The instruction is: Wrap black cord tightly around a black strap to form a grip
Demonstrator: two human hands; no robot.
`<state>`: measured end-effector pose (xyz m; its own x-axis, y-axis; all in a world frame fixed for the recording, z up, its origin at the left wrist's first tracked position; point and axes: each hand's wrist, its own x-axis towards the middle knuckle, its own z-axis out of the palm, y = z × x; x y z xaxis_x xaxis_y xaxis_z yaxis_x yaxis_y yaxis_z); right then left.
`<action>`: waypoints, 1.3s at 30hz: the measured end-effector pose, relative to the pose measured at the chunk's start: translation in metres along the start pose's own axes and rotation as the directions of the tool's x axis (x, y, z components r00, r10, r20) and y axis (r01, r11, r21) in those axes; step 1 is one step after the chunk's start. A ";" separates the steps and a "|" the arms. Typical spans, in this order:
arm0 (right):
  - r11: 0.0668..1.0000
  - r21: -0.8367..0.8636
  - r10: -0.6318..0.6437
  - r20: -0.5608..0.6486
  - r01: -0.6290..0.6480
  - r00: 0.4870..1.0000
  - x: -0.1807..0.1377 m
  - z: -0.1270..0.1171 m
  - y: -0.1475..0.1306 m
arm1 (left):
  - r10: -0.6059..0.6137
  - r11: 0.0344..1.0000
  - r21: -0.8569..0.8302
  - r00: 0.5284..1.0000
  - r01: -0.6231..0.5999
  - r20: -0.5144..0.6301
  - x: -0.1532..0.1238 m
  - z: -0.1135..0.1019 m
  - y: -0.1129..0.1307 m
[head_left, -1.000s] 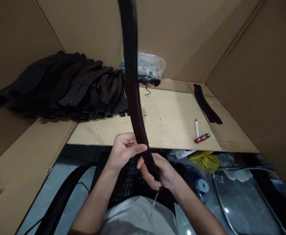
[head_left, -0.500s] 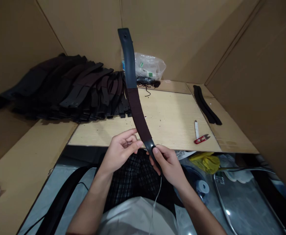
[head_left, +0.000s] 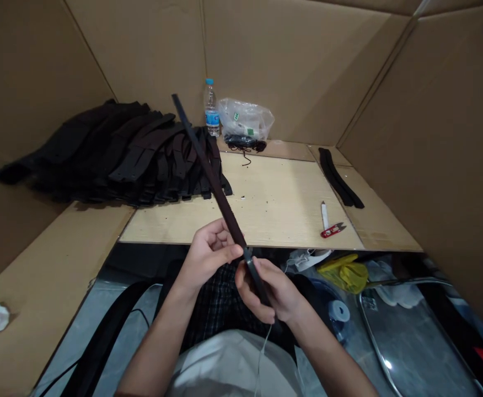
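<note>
Edge-on to me, a long dark strap [head_left: 220, 201] with a brown wrapped middle and black ends slants up and left over the front of the table. My right hand [head_left: 268, 289] is closed around its lower black end, thumb on one side and fingers on the other. Higher up, my left hand [head_left: 210, 251] has thumb and forefinger at the strap's edge, near where brown meets black; the other fingers are curled. A thin pale cord [head_left: 262, 353] hangs below my right hand across my lap.
A big pile of similar straps [head_left: 142, 149] covers the table's left side. At the back stand a water bottle [head_left: 211, 110] and a clear plastic bag [head_left: 247, 118]. Red thread snips [head_left: 332, 230], a white pencil-like stick [head_left: 324, 215] and two black strips [head_left: 338, 179] lie right. Cardboard walls [head_left: 307, 66] enclose the table.
The strap has turned from its broad face to its edge, and its top has swung left and down. My right hand has rolled with it, fingers now showing underneath.
</note>
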<state>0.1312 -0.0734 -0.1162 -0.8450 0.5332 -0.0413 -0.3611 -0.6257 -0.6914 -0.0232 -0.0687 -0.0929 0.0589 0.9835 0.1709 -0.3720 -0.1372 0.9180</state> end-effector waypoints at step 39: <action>0.665 -0.741 -0.471 -0.316 0.096 0.823 0.000 0.009 -0.005 | -0.008 0.939 0.342 0.999 0.024 -0.048 0.000 -0.003 0.020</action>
<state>0.1295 -0.0759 -0.1058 -0.4008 0.9139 0.0638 -0.0287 0.0571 -0.9980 -0.0337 -0.0716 -0.0754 0.0171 0.9891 0.1462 -0.0308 -0.1456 0.9889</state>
